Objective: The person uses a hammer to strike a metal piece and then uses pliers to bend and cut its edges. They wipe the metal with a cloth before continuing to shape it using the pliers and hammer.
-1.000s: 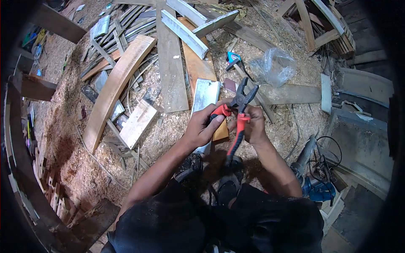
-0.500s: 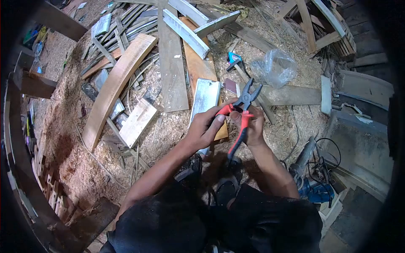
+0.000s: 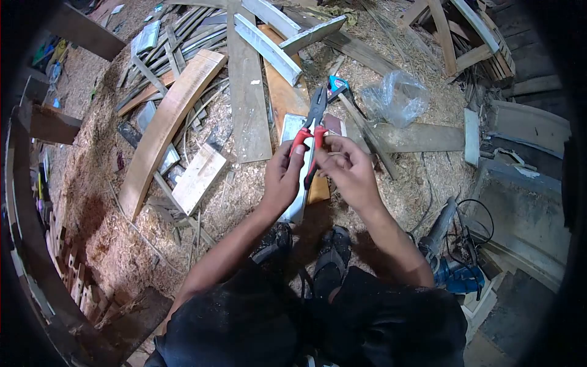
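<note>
Red-and-black handled pliers (image 3: 316, 113) are held between my hands, jaws closed and pointing away from me. My left hand (image 3: 285, 171) has its fingers wrapped round the left handle, thumb on top. At the right handle is my right hand (image 3: 348, 166), its fingers curled with the fingertips near or against the grip. Beneath the pliers lies a white-painted board (image 3: 295, 211), partly hidden by them and my left hand. A hammer (image 3: 361, 122) and a blue tape measure (image 3: 337, 84) lie just beyond.
A curved plank (image 3: 171, 131) and a short pale block (image 3: 199, 179) lie left on wood shavings. A clear plastic bag (image 3: 397, 98) is at the upper right. A blue power tool (image 3: 460, 278) with a black cord sits at the lower right. My feet are below.
The pliers' jaws have gone from open to closed and now point straighter away. My right hand has shifted its hold and my left hand has turned more upright.
</note>
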{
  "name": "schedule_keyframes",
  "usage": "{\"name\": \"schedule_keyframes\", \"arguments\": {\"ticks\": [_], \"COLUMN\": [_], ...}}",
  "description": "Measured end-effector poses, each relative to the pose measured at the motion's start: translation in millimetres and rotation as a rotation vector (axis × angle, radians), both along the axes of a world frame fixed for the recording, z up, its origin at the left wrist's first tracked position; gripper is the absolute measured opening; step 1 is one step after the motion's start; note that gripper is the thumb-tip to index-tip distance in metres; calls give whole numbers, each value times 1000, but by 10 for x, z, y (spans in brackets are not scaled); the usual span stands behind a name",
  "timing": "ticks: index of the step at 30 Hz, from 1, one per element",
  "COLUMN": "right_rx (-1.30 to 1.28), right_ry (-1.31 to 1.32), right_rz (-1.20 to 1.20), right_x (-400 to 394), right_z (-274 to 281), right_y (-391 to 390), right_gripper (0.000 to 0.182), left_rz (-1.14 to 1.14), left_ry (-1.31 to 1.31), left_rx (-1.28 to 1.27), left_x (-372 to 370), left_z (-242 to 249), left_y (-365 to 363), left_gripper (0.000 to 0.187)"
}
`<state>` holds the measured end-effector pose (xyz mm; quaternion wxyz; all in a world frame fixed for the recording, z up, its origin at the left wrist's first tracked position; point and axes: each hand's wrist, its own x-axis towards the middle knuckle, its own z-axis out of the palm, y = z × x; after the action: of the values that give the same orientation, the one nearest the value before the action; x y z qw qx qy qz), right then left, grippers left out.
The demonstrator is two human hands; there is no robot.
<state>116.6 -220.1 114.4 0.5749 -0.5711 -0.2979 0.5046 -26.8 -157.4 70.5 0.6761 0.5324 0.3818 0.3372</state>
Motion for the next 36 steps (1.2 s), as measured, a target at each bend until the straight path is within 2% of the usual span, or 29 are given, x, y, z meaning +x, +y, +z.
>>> {"name": "schedule_keyframes", "arguments": {"ticks": [2,5,8,11,14,18,21,25,30,33,36], "right_rx": [-3,92,173,169,143,138,126,166,134,115,143], "right_ry": [-128,-23,167,183,162,230,249,150,93,141,57], "right_rz": [47,55,69,64,71,81,78,31,-24,-49,-110], "right_x": [8,113,175,160,193,223,234,232,220,228,200], "right_z": [-75,-303,-461,-458,-460,-442,-445,-496,-522,-537,-464], "right_y": [22,71,34,29,13,-10,-20,-13,-17,-16,19], "right_gripper": [43,40,38,39,42,42,40,39,40,34,27], "left_rz": [39,-20,-36,-99,-185,-207,-276,-234,-210,-220,-242], "left_ry": [-40,59,-108,-61,-42,-62,-126,-320,-379,-424,-500], "left_rx": [87,189,170,198,51,41,-132,-198,-281,-365,-475], "left_x": [45,16,53,41,0,-15,-66,-13,-3,-16,-10], "left_z": [93,89,166,257,352,356,372,252,247,289,301], "left_y": [-49,-78,-147,-178,-154,-147,-119,-97,-81,-76,-68], "left_gripper": [30,31,37,41,46,53,59,66,65,64,66]}}
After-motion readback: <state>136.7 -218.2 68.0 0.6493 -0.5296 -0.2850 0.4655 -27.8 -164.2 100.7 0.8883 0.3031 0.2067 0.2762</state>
